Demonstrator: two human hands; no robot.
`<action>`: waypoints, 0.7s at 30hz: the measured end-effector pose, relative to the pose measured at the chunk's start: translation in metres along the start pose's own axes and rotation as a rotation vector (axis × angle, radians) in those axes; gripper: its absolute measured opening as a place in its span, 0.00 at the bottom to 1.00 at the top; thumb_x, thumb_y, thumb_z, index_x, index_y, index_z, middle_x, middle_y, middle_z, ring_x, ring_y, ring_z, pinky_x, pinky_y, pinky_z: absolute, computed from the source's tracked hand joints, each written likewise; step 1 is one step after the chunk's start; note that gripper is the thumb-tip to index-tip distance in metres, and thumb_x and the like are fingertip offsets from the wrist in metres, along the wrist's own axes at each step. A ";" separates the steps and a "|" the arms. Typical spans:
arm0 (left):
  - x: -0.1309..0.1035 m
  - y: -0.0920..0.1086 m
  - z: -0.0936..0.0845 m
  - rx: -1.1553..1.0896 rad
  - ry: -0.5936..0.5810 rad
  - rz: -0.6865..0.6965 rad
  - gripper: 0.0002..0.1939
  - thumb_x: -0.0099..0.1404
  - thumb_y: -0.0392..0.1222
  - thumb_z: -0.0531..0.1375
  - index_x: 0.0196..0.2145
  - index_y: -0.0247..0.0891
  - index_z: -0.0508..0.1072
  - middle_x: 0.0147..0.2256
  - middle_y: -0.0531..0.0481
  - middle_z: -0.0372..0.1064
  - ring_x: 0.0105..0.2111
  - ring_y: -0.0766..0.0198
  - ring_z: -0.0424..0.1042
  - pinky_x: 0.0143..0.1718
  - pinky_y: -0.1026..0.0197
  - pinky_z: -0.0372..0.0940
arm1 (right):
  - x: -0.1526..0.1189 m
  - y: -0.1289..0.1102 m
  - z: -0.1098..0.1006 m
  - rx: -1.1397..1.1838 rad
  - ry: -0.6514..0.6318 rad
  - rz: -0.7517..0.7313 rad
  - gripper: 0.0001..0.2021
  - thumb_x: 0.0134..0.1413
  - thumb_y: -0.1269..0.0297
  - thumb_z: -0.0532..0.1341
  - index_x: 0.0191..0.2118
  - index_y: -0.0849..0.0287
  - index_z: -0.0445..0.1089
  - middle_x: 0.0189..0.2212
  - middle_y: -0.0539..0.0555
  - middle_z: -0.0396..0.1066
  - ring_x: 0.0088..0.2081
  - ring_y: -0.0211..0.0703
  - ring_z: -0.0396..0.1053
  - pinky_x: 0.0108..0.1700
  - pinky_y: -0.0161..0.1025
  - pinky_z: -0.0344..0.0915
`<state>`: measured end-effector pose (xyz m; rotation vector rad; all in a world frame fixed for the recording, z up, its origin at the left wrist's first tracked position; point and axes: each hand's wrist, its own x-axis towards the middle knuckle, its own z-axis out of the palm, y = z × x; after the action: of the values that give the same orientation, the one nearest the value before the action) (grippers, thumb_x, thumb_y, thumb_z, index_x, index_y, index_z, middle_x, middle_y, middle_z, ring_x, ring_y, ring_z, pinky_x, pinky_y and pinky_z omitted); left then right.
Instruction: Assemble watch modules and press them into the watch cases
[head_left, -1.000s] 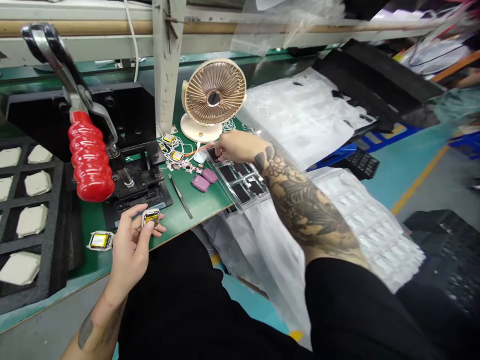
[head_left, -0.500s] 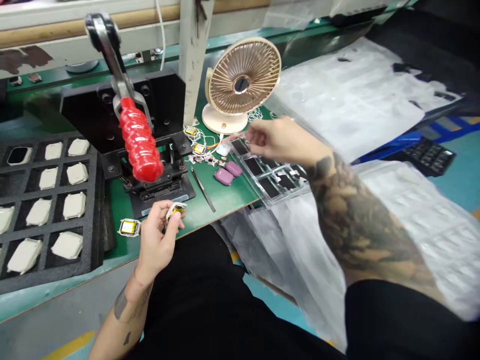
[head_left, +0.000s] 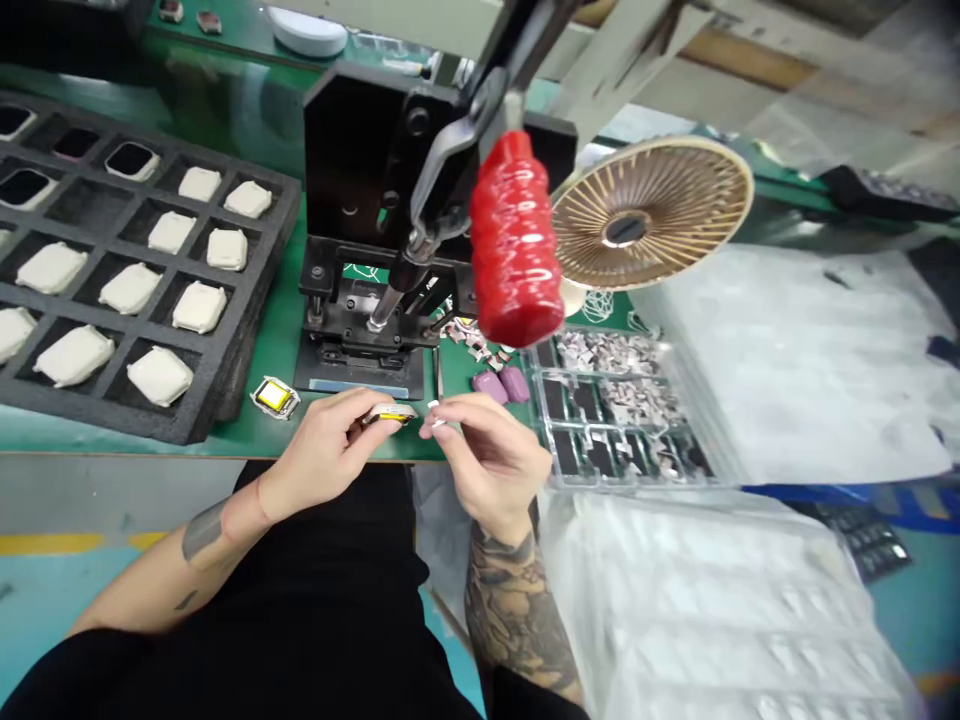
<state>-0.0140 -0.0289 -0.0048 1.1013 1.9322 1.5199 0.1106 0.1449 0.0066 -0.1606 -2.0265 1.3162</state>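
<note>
Between the thumb and fingers of my left hand (head_left: 326, 440) is a pale watch case (head_left: 391, 412) with a yellow part showing inside, tilted on its edge. My right hand (head_left: 491, 455) pinches a small whitish piece (head_left: 435, 412), too small to name, just right of the case and apart from it. Another open watch case (head_left: 275, 397) with a yellow battery lies on the green bench to the left. Behind my hands stands a black press (head_left: 360, 340) with a red lever handle (head_left: 517, 245). Tweezers (head_left: 438, 372) lie beside its base.
At left, a dark foam tray (head_left: 169, 420) holds several pale watch cases. Two purple pieces (head_left: 501, 385) lie near a clear compartment box (head_left: 540, 440) of small parts. A fan (head_left: 652, 215) stands behind. Plastic sheeting (head_left: 712, 600) hangs at the front right.
My right hand has come from the clear compartment box to beside the watch case, now with a small piece in its fingers. My left hand still holds the case. The view has turned.
</note>
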 end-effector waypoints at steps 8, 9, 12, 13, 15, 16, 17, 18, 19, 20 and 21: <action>0.001 -0.001 0.000 0.024 0.003 0.051 0.08 0.80 0.45 0.64 0.49 0.40 0.82 0.37 0.48 0.76 0.36 0.58 0.72 0.40 0.58 0.65 | -0.001 0.006 0.013 -0.143 -0.016 -0.016 0.08 0.65 0.66 0.73 0.47 0.46 0.87 0.37 0.53 0.78 0.38 0.45 0.76 0.39 0.45 0.77; 0.001 -0.001 0.000 0.028 0.003 0.052 0.08 0.80 0.45 0.64 0.48 0.40 0.82 0.36 0.49 0.74 0.35 0.59 0.71 0.39 0.58 0.64 | 0.000 0.007 0.014 -0.154 -0.032 -0.007 0.08 0.65 0.66 0.73 0.47 0.46 0.87 0.37 0.54 0.77 0.39 0.45 0.76 0.40 0.46 0.77; 0.001 0.000 0.000 0.040 -0.018 0.049 0.08 0.80 0.44 0.64 0.49 0.39 0.81 0.37 0.49 0.74 0.35 0.60 0.71 0.39 0.58 0.63 | 0.003 0.006 0.012 -0.150 -0.013 -0.009 0.08 0.66 0.67 0.73 0.47 0.46 0.87 0.38 0.54 0.77 0.40 0.45 0.76 0.42 0.46 0.77; 0.001 0.000 0.000 0.042 -0.026 0.047 0.08 0.80 0.44 0.64 0.50 0.39 0.81 0.38 0.48 0.75 0.35 0.60 0.72 0.40 0.58 0.64 | 0.005 0.006 0.011 -0.145 -0.009 -0.015 0.09 0.65 0.68 0.73 0.47 0.46 0.87 0.38 0.53 0.76 0.40 0.45 0.76 0.42 0.46 0.77; 0.001 0.000 0.000 0.049 -0.033 0.048 0.08 0.81 0.44 0.63 0.50 0.39 0.81 0.38 0.49 0.74 0.36 0.60 0.71 0.40 0.58 0.63 | 0.008 0.004 0.007 -0.145 -0.054 -0.026 0.10 0.65 0.70 0.72 0.47 0.46 0.86 0.38 0.52 0.76 0.40 0.44 0.76 0.41 0.45 0.76; 0.000 0.000 0.000 0.052 -0.034 0.048 0.08 0.81 0.44 0.63 0.49 0.39 0.81 0.38 0.49 0.74 0.36 0.60 0.71 0.40 0.58 0.63 | 0.009 0.004 0.005 -0.153 -0.094 -0.034 0.11 0.66 0.70 0.72 0.48 0.46 0.86 0.38 0.52 0.76 0.39 0.43 0.76 0.41 0.44 0.76; 0.000 0.000 0.000 0.050 -0.033 0.047 0.08 0.81 0.45 0.62 0.48 0.39 0.80 0.37 0.49 0.73 0.36 0.60 0.70 0.40 0.58 0.63 | 0.009 0.003 0.004 -0.169 -0.137 -0.051 0.12 0.66 0.71 0.72 0.49 0.46 0.86 0.38 0.52 0.76 0.40 0.43 0.76 0.41 0.44 0.76; 0.000 0.000 0.000 0.044 -0.035 0.043 0.09 0.81 0.45 0.62 0.46 0.39 0.80 0.37 0.50 0.73 0.36 0.60 0.70 0.40 0.58 0.62 | 0.009 0.003 0.003 -0.192 -0.175 -0.077 0.13 0.67 0.71 0.71 0.51 0.45 0.85 0.39 0.52 0.77 0.41 0.44 0.77 0.43 0.45 0.77; -0.001 0.000 0.000 0.031 -0.039 0.032 0.09 0.82 0.45 0.62 0.45 0.39 0.79 0.35 0.50 0.72 0.35 0.61 0.69 0.40 0.59 0.61 | 0.008 0.003 0.002 -0.222 -0.206 -0.110 0.15 0.67 0.71 0.70 0.54 0.45 0.84 0.42 0.53 0.78 0.43 0.46 0.78 0.45 0.47 0.78; -0.001 -0.001 -0.001 0.008 -0.043 0.011 0.11 0.82 0.46 0.61 0.43 0.39 0.79 0.34 0.51 0.70 0.34 0.61 0.68 0.39 0.59 0.60 | 0.007 0.003 0.002 -0.254 -0.238 -0.144 0.18 0.68 0.70 0.70 0.58 0.44 0.82 0.45 0.55 0.79 0.46 0.48 0.79 0.48 0.49 0.78; -0.001 -0.001 -0.001 -0.025 -0.046 -0.016 0.12 0.82 0.47 0.61 0.42 0.39 0.78 0.33 0.52 0.69 0.32 0.62 0.66 0.37 0.59 0.59 | 0.004 0.003 0.002 -0.287 -0.272 -0.173 0.21 0.68 0.69 0.71 0.63 0.44 0.79 0.50 0.57 0.80 0.50 0.51 0.79 0.51 0.53 0.79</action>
<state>-0.0143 -0.0305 -0.0056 1.0980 1.8818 1.4935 0.1053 0.1464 0.0056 0.0675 -2.3955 0.9786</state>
